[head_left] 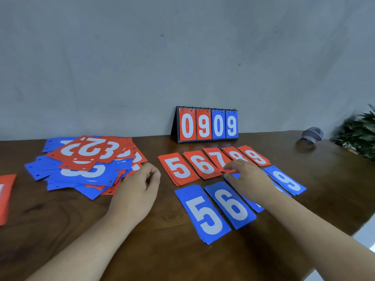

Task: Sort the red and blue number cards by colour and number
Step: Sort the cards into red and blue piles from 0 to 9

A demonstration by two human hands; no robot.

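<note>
A mixed heap of red and blue number cards (85, 165) lies at the left of the table. Red stacks 5 (178, 168), 6 (204, 164), 7 (216, 157), 8 (233, 154) and 9 (254, 156) form a row. Below them lie blue stacks 5 (204, 213), 6 (231, 203) and 9 (286, 180); my right arm covers the blue stacks between. My right hand (246, 175) pinches the near end of a red card (229, 170) at the red 7 stack. My left hand (140, 189) rests loosely curled beside the heap, holding nothing.
A flip scoreboard (207, 124) reading 0909 stands at the back against the wall. A grey cap (312, 133) and a green plant (359, 134) sit at the far right. Another red card (6, 197) lies at the left edge. The table edge (353, 234) runs diagonally at the right.
</note>
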